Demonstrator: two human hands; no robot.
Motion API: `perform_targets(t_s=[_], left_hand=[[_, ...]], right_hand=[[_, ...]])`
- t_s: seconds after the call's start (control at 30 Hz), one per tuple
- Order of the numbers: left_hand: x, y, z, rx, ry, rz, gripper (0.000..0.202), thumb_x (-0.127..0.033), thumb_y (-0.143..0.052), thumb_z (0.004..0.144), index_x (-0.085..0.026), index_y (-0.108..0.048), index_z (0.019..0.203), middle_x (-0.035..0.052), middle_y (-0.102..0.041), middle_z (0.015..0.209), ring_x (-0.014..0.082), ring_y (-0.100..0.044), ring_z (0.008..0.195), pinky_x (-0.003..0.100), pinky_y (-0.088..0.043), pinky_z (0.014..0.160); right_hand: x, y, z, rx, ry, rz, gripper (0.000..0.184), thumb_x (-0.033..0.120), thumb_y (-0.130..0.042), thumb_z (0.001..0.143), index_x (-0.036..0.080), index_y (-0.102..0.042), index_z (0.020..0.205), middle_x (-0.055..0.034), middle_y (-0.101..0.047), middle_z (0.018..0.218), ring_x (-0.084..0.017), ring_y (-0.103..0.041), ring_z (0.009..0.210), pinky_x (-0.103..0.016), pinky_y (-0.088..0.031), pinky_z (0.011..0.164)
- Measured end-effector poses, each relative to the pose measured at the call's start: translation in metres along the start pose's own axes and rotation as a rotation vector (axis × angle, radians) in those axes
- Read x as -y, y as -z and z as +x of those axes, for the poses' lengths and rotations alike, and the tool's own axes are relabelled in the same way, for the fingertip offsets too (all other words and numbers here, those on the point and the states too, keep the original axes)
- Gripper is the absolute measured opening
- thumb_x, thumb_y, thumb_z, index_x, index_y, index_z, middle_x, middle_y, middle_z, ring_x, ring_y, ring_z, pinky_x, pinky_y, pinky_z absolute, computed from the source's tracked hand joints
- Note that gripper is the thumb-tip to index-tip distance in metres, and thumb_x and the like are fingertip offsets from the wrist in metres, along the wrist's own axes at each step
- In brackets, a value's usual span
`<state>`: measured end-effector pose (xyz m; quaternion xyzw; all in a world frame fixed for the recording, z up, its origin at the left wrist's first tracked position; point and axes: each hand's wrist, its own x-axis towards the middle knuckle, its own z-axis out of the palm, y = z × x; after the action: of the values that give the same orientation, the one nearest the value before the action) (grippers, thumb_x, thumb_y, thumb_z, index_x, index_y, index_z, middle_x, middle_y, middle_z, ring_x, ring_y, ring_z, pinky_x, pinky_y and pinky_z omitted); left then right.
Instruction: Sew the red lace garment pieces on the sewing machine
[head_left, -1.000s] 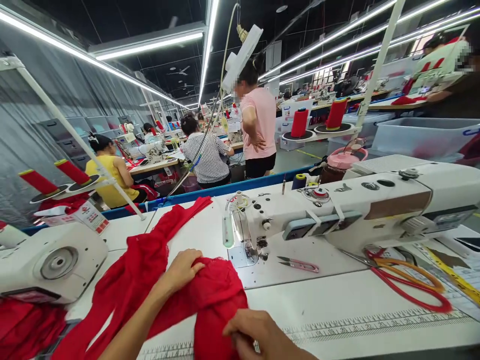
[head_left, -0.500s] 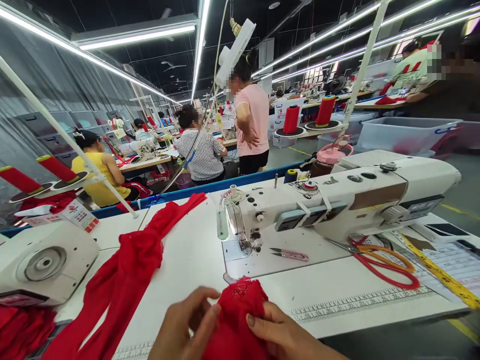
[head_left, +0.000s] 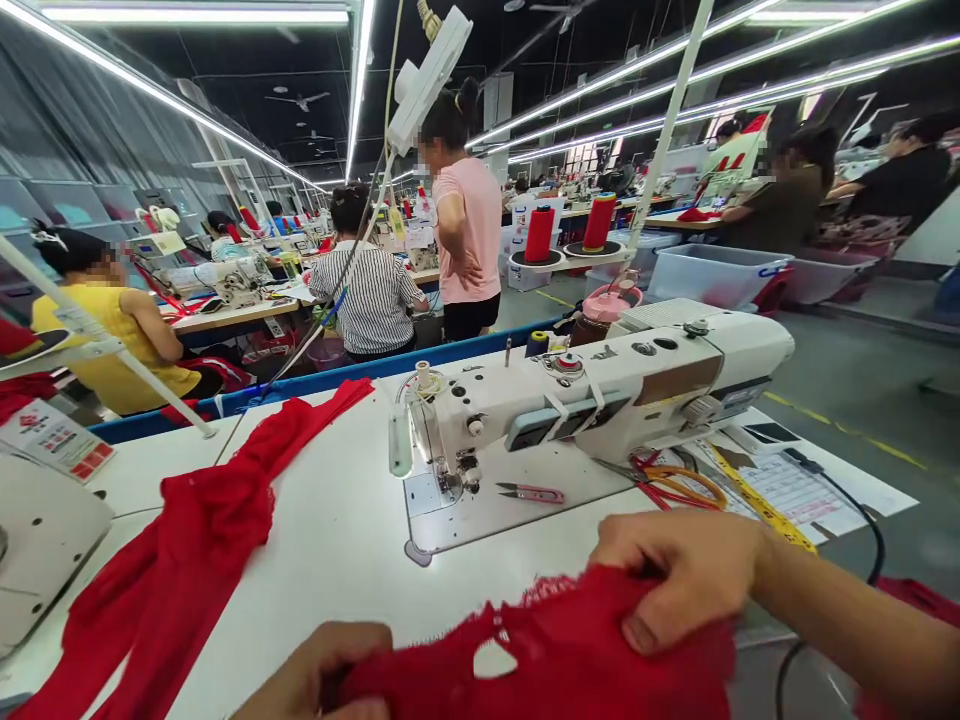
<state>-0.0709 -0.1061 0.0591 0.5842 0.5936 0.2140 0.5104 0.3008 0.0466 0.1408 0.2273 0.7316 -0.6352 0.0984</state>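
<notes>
My two hands hold a piece of red lace fabric (head_left: 555,655) stretched between them over the near edge of the white table (head_left: 337,540). My left hand (head_left: 322,680) pinches its left end at the bottom of the view. My right hand (head_left: 675,575) grips its right end, fingers curled over the cloth. A white sewing machine (head_left: 585,395) stands just beyond, its needle end to the left. A long pile of red fabric (head_left: 187,540) lies on the table to the left.
Small pink thread snips (head_left: 531,492) lie on the machine bed, and orange-handled scissors (head_left: 679,487) and a yellow tape measure (head_left: 757,503) lie to the right. Another white machine (head_left: 37,540) sits at far left. Seated and standing people work at stations beyond the blue table edge.
My hands have pulled apart, spreading the red lace piece sideways; my right hand moved right. The view has turned to the right, so the machine sits further left.
</notes>
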Motion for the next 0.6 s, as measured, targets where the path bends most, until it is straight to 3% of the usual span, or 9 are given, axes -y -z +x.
perform_targets(t_s=[0.07,0.13,0.2,0.23,0.3,0.37,0.47,0.53,0.6], left_hand=[[-0.009,0.014,0.010,-0.122,-0.086,0.265,0.041,-0.064,-0.048,0.090,-0.026,-0.064,0.088,0.0011,-0.068,0.087,0.0206,-0.062,0.082,0.030,-0.049,0.074],[-0.014,0.017,0.027,-0.193,-0.108,0.489,0.036,-0.052,-0.040,0.096,-0.025,-0.057,0.079,-0.0006,-0.062,0.077,0.0184,-0.057,0.073,0.029,-0.044,0.068],[-0.008,0.013,0.043,-0.236,-0.058,0.585,0.028,-0.042,-0.038,0.097,-0.025,-0.050,0.079,-0.0030,-0.059,0.073,0.0169,-0.054,0.068,0.027,-0.041,0.064],[-0.002,0.010,0.049,-0.245,-0.037,0.597,0.025,-0.040,-0.036,0.097,-0.025,-0.046,0.080,-0.0042,-0.058,0.071,0.0161,-0.054,0.066,0.026,-0.040,0.062],[0.010,0.009,0.059,-0.249,-0.014,0.596,0.022,-0.039,-0.036,0.097,-0.025,-0.042,0.081,-0.0062,-0.057,0.068,0.0146,-0.053,0.062,0.024,-0.039,0.058],[0.017,0.016,0.065,-0.258,-0.013,0.603,0.019,-0.039,-0.041,0.096,-0.025,-0.041,0.082,-0.0075,-0.056,0.065,0.0140,-0.055,0.060,0.022,-0.039,0.054],[0.014,0.036,0.072,-0.342,-0.015,0.654,0.012,-0.034,-0.054,0.089,-0.025,-0.046,0.091,-0.0079,-0.056,0.062,0.0161,-0.056,0.055,0.024,-0.039,0.051],[0.008,0.040,0.076,-0.476,-0.065,0.714,0.018,-0.030,-0.054,0.088,-0.024,-0.051,0.105,-0.0006,-0.065,0.079,0.0218,-0.063,0.067,0.031,-0.047,0.060],[0.007,0.025,0.079,-0.609,-0.195,0.767,0.026,-0.027,-0.046,0.093,-0.022,-0.053,0.118,0.0096,-0.067,0.107,0.0293,-0.066,0.094,0.043,-0.052,0.080]], right_hand=[[-0.005,0.014,0.015,-0.190,-0.015,-0.334,0.036,0.050,-0.065,0.088,0.017,-0.066,0.075,0.0030,-0.059,0.065,-0.011,-0.053,0.057,-0.020,-0.040,0.051],[-0.014,0.016,0.040,-0.522,0.010,-0.717,0.020,0.035,-0.071,0.085,0.019,-0.066,0.073,0.0016,-0.063,0.068,-0.015,-0.060,0.063,-0.023,-0.044,0.056],[-0.027,0.001,0.067,-0.792,0.022,-0.878,0.004,0.019,-0.069,0.084,0.018,-0.069,0.088,-0.0057,-0.068,0.081,-0.023,-0.064,0.079,-0.032,-0.050,0.068],[-0.035,-0.011,0.080,-0.866,0.030,-0.901,0.016,0.013,-0.064,0.086,0.017,-0.068,0.101,-0.0107,-0.069,0.094,-0.027,-0.064,0.090,-0.037,-0.051,0.076],[-0.051,-0.038,0.101,-0.913,0.097,-0.930,0.031,0.009,-0.054,0.092,0.017,-0.063,0.120,-0.0142,-0.066,0.115,-0.028,-0.061,0.108,-0.043,-0.049,0.091],[-0.067,-0.058,0.115,-0.873,0.293,-0.974,0.036,0.007,-0.047,0.096,0.018,-0.059,0.127,-0.0113,-0.065,0.120,-0.024,-0.059,0.115,-0.041,-0.047,0.101],[-0.086,-0.065,0.125,-0.844,0.425,-1.014,0.033,0.017,-0.048,0.100,0.014,-0.058,0.131,-0.0132,-0.065,0.125,-0.025,-0.058,0.119,-0.042,-0.049,0.101],[-0.091,-0.059,0.126,-0.845,0.396,-1.006,0.036,0.025,-0.051,0.100,0.013,-0.057,0.133,-0.0152,-0.064,0.127,-0.028,-0.058,0.119,-0.045,-0.052,0.099],[-0.088,-0.053,0.126,-0.861,0.416,-0.977,0.035,0.024,-0.050,0.100,0.013,-0.058,0.133,-0.0148,-0.065,0.125,-0.028,-0.059,0.117,-0.045,-0.053,0.099]])
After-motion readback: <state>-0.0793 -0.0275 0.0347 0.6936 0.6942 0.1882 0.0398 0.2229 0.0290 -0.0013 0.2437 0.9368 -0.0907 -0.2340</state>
